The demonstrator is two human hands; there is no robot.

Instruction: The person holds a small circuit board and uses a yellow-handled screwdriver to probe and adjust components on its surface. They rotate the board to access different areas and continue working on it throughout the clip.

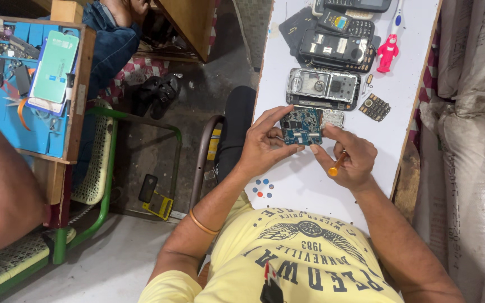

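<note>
My left hand (262, 145) pinches the blue circuit board (301, 125) by its near-left edge, thumb and fingers closed on it, holding it just above the white counter (304, 185). My right hand (350, 157) meets the board from the other side: the forefinger and thumb press its right edge, while the remaining fingers curl shut around a small orange-handled screwdriver (337, 165), whose tip I cannot make out. Touching the board's right end, under my right forefinger, sits a small silvery piece (334, 117), possibly a screen part. Just beyond my grip lies an opened phone frame (323, 88), and to its right, beyond my right hand, a loose keypad (375, 106). Farther out are more dismantled phones (338, 46) and a red figure-shaped toothbrush (388, 51). Near my left wrist, coloured dots (263, 187) mark the counter.
</note>
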